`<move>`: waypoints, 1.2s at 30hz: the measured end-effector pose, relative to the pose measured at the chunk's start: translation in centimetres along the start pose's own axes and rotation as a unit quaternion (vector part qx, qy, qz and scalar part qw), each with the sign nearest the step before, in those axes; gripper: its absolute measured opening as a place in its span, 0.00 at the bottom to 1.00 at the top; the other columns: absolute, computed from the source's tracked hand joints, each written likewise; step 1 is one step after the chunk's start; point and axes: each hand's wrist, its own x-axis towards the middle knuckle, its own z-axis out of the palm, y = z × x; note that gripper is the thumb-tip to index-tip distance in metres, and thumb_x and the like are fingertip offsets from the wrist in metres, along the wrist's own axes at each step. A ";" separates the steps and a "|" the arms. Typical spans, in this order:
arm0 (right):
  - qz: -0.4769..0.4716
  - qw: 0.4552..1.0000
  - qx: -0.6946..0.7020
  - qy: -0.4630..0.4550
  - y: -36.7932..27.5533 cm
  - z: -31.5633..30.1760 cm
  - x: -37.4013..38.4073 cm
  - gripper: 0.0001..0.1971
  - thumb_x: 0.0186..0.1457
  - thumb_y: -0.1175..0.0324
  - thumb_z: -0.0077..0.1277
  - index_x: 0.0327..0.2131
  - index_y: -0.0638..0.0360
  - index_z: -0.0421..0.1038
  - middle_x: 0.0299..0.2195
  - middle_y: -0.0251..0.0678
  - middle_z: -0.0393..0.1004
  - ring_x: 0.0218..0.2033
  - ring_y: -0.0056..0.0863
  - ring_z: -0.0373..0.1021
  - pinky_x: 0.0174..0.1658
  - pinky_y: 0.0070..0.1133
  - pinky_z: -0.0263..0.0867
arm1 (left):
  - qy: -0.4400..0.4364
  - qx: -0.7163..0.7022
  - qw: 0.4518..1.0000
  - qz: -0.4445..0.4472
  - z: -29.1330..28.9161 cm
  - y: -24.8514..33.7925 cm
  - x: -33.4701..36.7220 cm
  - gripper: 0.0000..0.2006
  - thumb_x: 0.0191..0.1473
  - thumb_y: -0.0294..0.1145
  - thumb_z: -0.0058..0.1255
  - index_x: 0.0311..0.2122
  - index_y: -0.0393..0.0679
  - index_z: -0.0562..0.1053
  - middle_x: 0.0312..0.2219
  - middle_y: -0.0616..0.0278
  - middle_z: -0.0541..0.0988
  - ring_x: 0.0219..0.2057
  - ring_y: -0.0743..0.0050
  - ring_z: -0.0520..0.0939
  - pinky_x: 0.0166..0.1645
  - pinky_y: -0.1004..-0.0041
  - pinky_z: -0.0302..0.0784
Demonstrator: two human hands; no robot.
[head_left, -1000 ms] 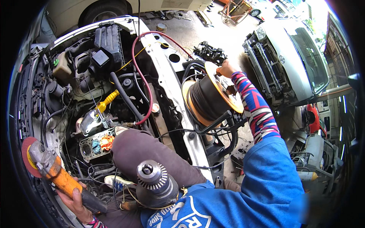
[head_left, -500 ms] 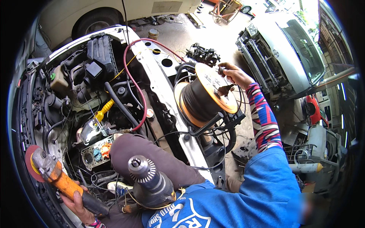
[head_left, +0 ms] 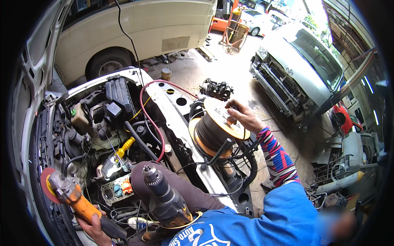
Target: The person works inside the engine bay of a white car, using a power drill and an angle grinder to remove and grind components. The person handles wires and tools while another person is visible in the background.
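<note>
From my remote seat I take the cable reel [head_left: 215, 111] as landmark; it sits in a black tube frame [head_left: 223, 151], just right of the white body panel [head_left: 174, 117]. The right hand [head_left: 243, 115] is at the reel's outer flange, its grip bent around a small brown part; whether it is clenched on that part or only touching it, I cannot tell. The left hand [head_left: 97, 228], well off to the lower left of the reel, has its grip wrapped around the handle of the angle grinder [head_left: 82, 201], disc pointing away from the reel.

I judge the step in hand to be handling the reel one-handed. To my mind, a further move there calls for a sure hold on the outer flange and slack in the cable, with the grinder's disc clear of the leg.

I count one reel, one grinder and one drill [head_left: 163, 193], chuck up, lower left of the reel. Left of it I make out one hand lamp [head_left: 124, 150], one red hose [head_left: 160, 149] and one bored metal block [head_left: 110, 198] carrying two rags, a blue one [head_left: 117, 190] and an orange one [head_left: 126, 187]. Just beyond the reel lies one dark mechanical assembly [head_left: 216, 89].
</note>
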 end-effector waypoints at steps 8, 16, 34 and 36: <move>-0.102 0.991 -0.058 0.067 -0.8 1.7 -2.3 0.16 0.66 0.60 0.45 0.43 0.65 0.72 0.35 0.43 0.75 0.38 0.30 0.71 0.44 0.27 0.67 | -0.014 -0.004 1.000 0.006 0.0 0.0 0.2 0.42 0.48 0.43 0.62 0.64 0.42 0.56 0.40 0.53 0.75 0.30 0.70 0.79 0.33 0.72 0.77; -0.169 0.948 -0.151 0.225 -0.4 3.7 -2.9 0.15 0.61 0.62 0.44 0.28 0.60 0.75 0.24 0.40 0.76 0.23 0.36 0.73 0.29 0.28 0.66 | -0.015 -0.038 0.999 0.008 0.5 -0.2 0.2 0.41 0.47 0.43 0.64 0.63 0.43 0.57 0.39 0.54 0.75 0.28 0.72 0.79 0.32 0.73 0.78; 0.057 0.961 0.177 0.206 2.2 5.5 -2.7 0.17 0.65 0.58 0.54 0.43 0.64 0.70 0.34 0.32 0.73 0.34 0.18 0.67 0.39 0.17 0.65 | -0.076 0.040 0.995 0.050 2.3 3.6 -0.5 0.34 0.51 0.39 0.64 0.55 0.27 0.64 0.38 0.48 0.78 0.35 0.62 0.81 0.41 0.65 0.80; 0.013 0.972 0.127 0.196 2.1 5.3 -3.2 0.18 0.64 0.57 0.55 0.43 0.64 0.70 0.34 0.33 0.73 0.36 0.20 0.68 0.42 0.18 0.67 | -0.065 0.064 0.995 0.048 2.5 3.8 -0.7 0.32 0.51 0.41 0.64 0.52 0.27 0.67 0.37 0.50 0.79 0.34 0.63 0.81 0.41 0.66 0.80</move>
